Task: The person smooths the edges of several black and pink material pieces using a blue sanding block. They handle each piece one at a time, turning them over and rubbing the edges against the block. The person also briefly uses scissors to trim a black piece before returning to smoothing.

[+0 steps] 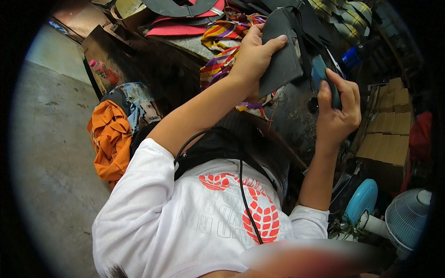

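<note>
My left hand is closed on a stiff black sheet piece, its thumb lying on the upper face. The piece has a curved top and straight lower edges. To its right, my right hand pinches a small flat blue-green piece between thumb and fingers. I cannot make out what kind of thing it is. Just beyond those fingers shows a thin metal blade, partly hidden. Striped red, yellow and purple cloth lies beside my left wrist.
Red and black curved pieces are stacked on the dark worktable. Yellow-checked cloth and a blue object lie at the far right. A pink bottle and orange cloth are left; cardboard pieces and a fan, right.
</note>
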Demonstrator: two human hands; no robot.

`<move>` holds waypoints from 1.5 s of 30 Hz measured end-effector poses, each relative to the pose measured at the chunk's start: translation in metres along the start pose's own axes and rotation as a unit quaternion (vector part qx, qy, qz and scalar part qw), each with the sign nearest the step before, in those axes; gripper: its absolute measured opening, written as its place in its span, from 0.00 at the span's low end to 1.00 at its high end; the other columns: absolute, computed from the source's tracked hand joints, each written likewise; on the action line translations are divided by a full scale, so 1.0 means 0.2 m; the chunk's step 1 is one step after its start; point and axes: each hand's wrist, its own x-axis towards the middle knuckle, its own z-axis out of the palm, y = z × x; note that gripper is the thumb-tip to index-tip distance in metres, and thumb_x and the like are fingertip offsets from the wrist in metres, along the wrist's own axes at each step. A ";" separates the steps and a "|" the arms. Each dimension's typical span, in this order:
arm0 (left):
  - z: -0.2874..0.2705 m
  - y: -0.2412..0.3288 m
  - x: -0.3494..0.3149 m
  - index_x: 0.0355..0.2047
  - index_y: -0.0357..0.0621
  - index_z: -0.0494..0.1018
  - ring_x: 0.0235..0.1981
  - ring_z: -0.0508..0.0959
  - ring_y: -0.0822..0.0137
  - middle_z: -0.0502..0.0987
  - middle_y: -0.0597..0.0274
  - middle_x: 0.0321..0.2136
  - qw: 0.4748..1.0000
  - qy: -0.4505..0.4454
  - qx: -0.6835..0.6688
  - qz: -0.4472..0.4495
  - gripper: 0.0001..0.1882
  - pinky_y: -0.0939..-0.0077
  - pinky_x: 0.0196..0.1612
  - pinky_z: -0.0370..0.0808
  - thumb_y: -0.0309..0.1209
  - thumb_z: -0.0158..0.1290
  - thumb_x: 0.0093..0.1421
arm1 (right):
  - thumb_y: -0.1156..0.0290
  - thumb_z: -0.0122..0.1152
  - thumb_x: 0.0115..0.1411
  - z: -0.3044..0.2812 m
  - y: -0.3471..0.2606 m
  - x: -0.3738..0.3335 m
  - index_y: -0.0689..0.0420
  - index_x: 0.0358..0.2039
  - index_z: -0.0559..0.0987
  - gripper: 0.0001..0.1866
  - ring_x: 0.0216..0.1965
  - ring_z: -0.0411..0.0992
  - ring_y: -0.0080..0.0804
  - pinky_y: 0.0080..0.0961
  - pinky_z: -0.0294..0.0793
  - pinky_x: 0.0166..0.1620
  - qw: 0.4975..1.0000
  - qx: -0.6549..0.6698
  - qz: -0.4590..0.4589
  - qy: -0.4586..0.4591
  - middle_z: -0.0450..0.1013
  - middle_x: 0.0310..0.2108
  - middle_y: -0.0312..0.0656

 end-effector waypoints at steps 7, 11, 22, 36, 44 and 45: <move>-0.09 0.35 -0.03 0.46 0.43 0.75 0.35 0.79 0.76 0.80 0.68 0.37 0.941 -0.055 0.213 0.257 0.11 0.81 0.38 0.76 0.28 0.55 0.63 | 0.79 0.65 0.53 -0.04 0.06 -0.02 0.58 0.38 0.83 0.10 0.32 0.76 0.30 0.27 0.75 0.37 1.000 -0.010 0.009 0.021 0.77 0.32 0.39; -0.17 0.52 -0.08 0.39 0.55 0.82 0.32 0.79 0.68 0.79 0.72 0.33 0.532 -0.041 0.633 0.562 0.12 0.78 0.36 0.76 0.26 0.59 0.53 | 0.76 0.64 0.56 -0.05 0.07 -0.02 0.58 0.39 0.83 0.09 0.35 0.75 0.28 0.25 0.73 0.39 0.999 0.008 0.028 0.046 0.77 0.33 0.38; -0.41 0.50 -0.17 0.41 0.46 0.80 0.34 0.75 0.59 0.74 0.61 0.32 0.686 -0.463 0.545 0.133 0.16 0.67 0.36 0.72 0.22 0.60 0.50 | 0.74 0.63 0.58 0.03 0.05 -0.03 0.60 0.39 0.82 0.08 0.36 0.72 0.24 0.23 0.70 0.44 0.982 0.121 0.142 -0.002 0.75 0.33 0.36; -0.43 1.13 -0.03 0.38 0.40 0.81 0.30 0.76 0.69 0.76 0.62 0.27 0.567 0.161 0.569 0.573 0.16 0.77 0.34 0.73 0.11 0.50 0.54 | 0.75 0.61 0.58 0.02 0.08 -0.09 0.64 0.40 0.81 0.10 0.37 0.71 0.24 0.23 0.69 0.46 0.968 0.161 0.191 0.013 0.76 0.34 0.37; -0.93 0.64 0.45 0.48 0.48 0.77 0.53 0.75 0.56 0.77 0.61 0.50 0.530 -0.090 0.808 0.239 0.20 0.62 0.54 0.72 0.47 0.48 0.66 | 0.78 0.61 0.57 -0.04 0.05 -0.13 0.64 0.39 0.81 0.09 0.37 0.71 0.25 0.22 0.68 0.44 0.976 0.126 0.175 0.027 0.75 0.33 0.37; -0.99 0.55 0.45 0.52 0.48 0.74 0.57 0.71 0.54 0.74 0.58 0.53 0.494 -0.096 0.821 0.272 0.21 0.58 0.59 0.66 0.46 0.46 0.67 | 0.77 0.62 0.56 -0.05 0.05 -0.14 0.63 0.39 0.82 0.09 0.36 0.71 0.25 0.22 0.68 0.43 0.977 0.120 0.174 0.026 0.75 0.33 0.38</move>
